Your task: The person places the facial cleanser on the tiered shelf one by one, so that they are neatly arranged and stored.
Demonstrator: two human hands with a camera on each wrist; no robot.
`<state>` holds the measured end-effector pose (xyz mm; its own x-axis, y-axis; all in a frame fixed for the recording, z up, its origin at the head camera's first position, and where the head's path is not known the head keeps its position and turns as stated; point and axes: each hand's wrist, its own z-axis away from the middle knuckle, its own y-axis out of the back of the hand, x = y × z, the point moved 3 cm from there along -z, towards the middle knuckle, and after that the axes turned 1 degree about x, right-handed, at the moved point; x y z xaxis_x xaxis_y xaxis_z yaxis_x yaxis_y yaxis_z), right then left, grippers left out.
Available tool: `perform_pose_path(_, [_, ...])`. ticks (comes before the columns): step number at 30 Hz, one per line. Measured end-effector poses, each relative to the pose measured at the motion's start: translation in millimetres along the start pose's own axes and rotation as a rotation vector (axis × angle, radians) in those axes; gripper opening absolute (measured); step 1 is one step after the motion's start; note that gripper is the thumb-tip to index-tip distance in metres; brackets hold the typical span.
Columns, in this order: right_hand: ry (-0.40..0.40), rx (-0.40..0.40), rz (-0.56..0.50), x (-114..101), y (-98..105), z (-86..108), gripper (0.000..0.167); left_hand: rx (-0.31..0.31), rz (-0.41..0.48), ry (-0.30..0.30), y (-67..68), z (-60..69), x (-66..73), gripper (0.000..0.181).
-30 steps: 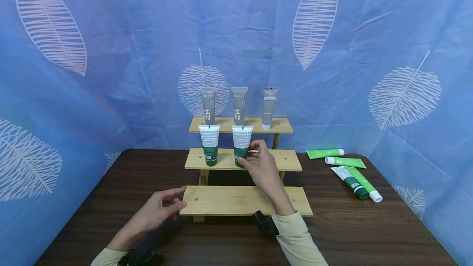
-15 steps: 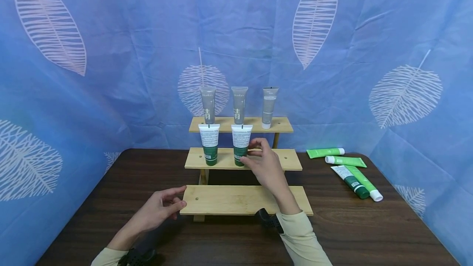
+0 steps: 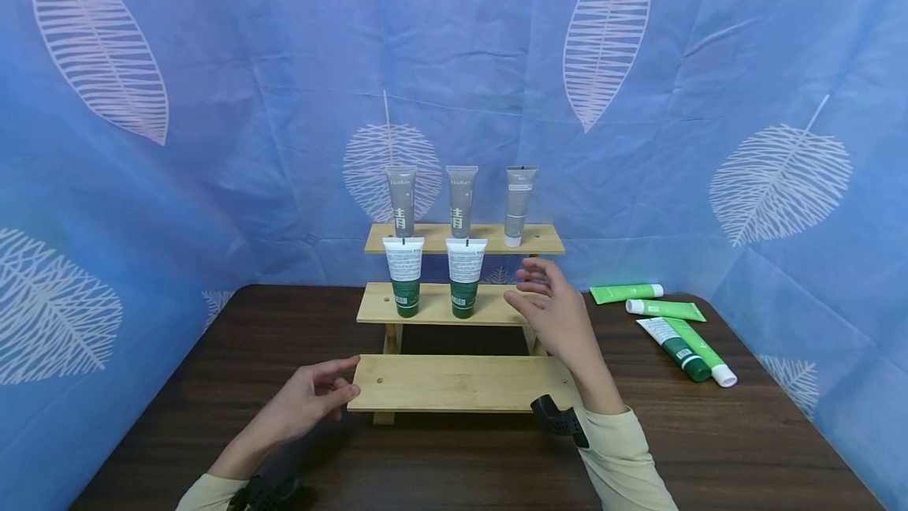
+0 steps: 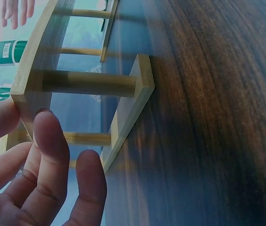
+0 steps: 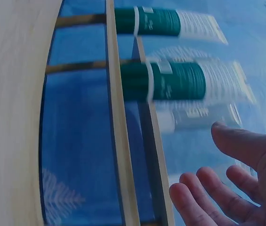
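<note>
A three-step wooden display stand (image 3: 454, 385) is on the table. My left hand (image 3: 305, 400) holds the left end of its lowest board, thumb and a finger at the board's edge. In the right wrist view my right hand (image 5: 236, 188) has its fingers apart, holding nothing. It hovers over the right end of the middle step, to the right of a white-and-green tube (image 3: 465, 278) that stands cap down. A second white-and-green tube (image 3: 405, 278) stands left of it. Grey tubes (image 3: 461, 199) stand in a row on the top step behind.
On the table (image 3: 709, 448) at the right lie several loose tubes: a light green tube (image 3: 626, 293), another light green tube (image 3: 665, 310), and a white-and-green tube (image 3: 674, 349) beside a third light green one (image 3: 702, 352). A blue leaf-patterned cloth (image 3: 284, 140) hangs behind.
My right hand has let go of the right white-and-green tube and moved off to the right. The tube stays upright on the middle step. My left hand has kept its place.
</note>
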<state>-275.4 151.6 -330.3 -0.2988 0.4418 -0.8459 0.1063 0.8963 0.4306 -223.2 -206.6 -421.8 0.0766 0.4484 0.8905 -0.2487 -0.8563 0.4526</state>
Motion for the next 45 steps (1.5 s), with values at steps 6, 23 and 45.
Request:
perform_pose_path(6, [-0.031,0.033,0.02,15,30,1.4,0.066,-0.002,-0.004,0.002,-0.2,0.7,0.2,0.061])
perform_pose_path(23, [-0.166,0.249,0.072,78,138,12.7,0.071,0.002,-0.008,0.004,-0.5,0.5,2.1,0.06])
perform_pose_path(45, [-0.489,0.197,0.468,189,194,36.1,0.048,0.001,-0.014,-0.012,0.3,1.0,-0.2,0.061])
